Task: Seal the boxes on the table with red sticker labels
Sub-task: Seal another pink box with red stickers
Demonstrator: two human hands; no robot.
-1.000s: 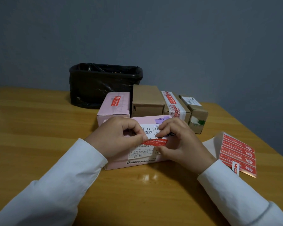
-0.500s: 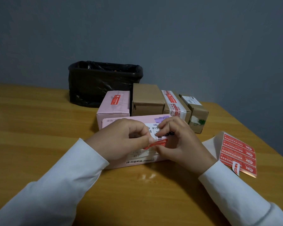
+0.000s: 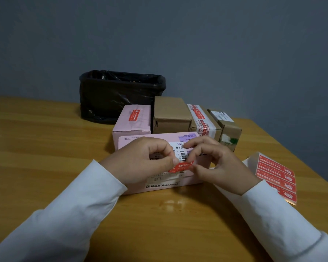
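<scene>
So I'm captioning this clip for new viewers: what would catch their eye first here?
The red sticker pinched between the left hand and right hand, just above the long pink box at centre. Next, the sheet of red stickers lying at the right, and the black-lined bin behind the row of boxes.

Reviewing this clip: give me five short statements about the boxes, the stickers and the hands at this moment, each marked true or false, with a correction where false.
1. Both hands hold one red sticker over the front pink box. True: the left hand and the right hand each pinch an end.
2. The sticker sheet lies left of the hands. False: it lies to their right.
3. The rear pink box carries a red sticker on top. True.
4. The black bin stands in front of the boxes. False: it stands behind them.
5. The plain brown box has a red sticker on top. False: none shows on it.
</scene>
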